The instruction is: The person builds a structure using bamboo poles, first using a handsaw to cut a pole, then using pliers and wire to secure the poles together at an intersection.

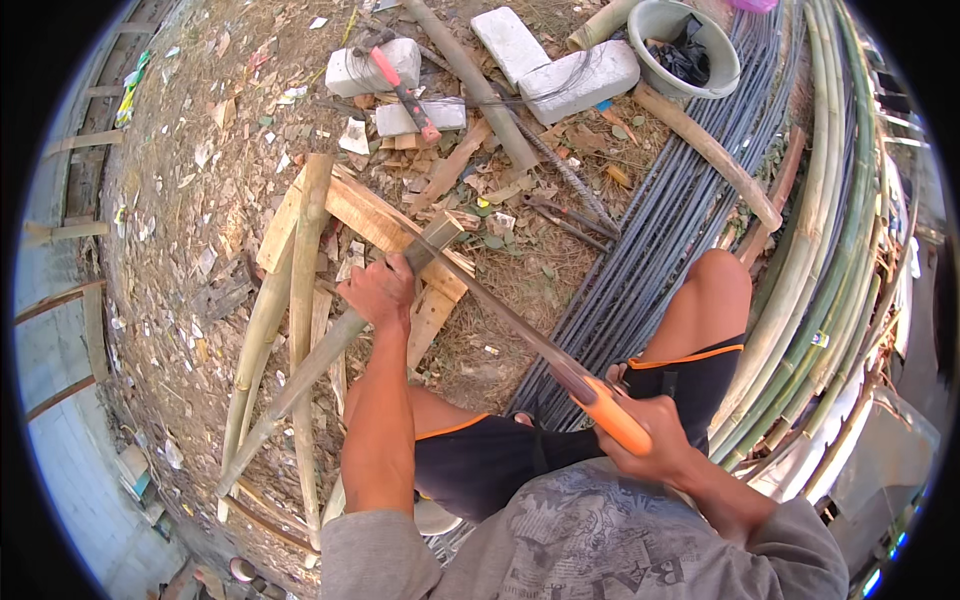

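My left hand (378,291) grips a long grey-green bamboo pole (300,375) that lies slanted across a wooden plank (375,218). My right hand (645,425) is closed on the orange handle of a hand saw (520,330). The saw blade runs up and left to the pole's cut end (440,232), just beyond my left hand. Two pale bamboo poles (300,300) lie beside the plank on the left. I am crouched, with my right knee (720,275) raised near the saw.
A bundle of steel rebar (660,220) and long green bamboo poles (850,230) run along the right. White blocks (575,75), a red-handled tool (400,85), pliers (570,215) and a grey bucket (685,50) lie ahead. Wood chips and dry leaves cover the ground.
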A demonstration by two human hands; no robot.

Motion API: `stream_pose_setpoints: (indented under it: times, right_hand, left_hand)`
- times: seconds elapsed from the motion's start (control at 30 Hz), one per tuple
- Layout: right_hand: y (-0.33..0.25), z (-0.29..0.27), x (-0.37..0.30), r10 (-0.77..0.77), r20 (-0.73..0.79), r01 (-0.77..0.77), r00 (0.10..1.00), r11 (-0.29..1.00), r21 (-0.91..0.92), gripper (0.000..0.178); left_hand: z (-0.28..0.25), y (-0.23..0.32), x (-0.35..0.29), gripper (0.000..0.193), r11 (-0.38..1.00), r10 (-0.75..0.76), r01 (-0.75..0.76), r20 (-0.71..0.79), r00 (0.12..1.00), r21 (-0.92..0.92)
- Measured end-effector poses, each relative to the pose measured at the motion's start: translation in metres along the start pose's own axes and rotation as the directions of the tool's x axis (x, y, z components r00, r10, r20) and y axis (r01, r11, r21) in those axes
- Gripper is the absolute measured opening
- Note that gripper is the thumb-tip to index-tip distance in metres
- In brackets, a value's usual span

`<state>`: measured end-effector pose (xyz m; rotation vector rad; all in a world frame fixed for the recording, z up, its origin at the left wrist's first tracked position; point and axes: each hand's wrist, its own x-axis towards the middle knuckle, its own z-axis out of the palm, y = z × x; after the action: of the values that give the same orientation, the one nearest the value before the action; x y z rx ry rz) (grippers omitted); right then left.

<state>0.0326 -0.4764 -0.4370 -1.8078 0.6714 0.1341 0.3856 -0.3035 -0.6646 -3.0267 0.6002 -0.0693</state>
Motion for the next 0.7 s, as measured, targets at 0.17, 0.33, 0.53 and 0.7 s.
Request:
stream_pose_setpoints:
  times: [0.17, 0.33, 0.53, 0.7]
  right_hand:
    - [-0.018, 0.016, 0.062, -0.032, -0.003, 0.032, 0.999, 0.999, -0.016, 0.018]
    - [0.018, 0.064, 0.135, -0.044, 0.000, 0.044, 0.999, 0.997, 0.061, 0.013]
    - [0.078, 0.064, 0.100, -0.120, -0.018, 0.121, 0.993, 0.990, 0.069, 0.011]
    - [0.001, -0.009, -0.007, -0.022, 0.012, 0.022, 1.000, 1.000, -0.008, 0.015]
  left_hand:
    - [0.006, 0.005, -0.005, 0.052, 0.997, 0.022, -0.021, 0.005, 1.000, -0.069]
    - [0.009, 0.003, -0.002, 0.052, 0.998, 0.015, -0.013, 0.029, 0.999, -0.067]
    - [0.001, 0.015, 0.001, 0.052, 0.999, -0.017, 0.016, 0.029, 0.999, 0.034]
    - [0.005, -0.002, 0.000, 0.051, 1.000, -0.017, 0.018, -0.037, 0.999, 0.019]
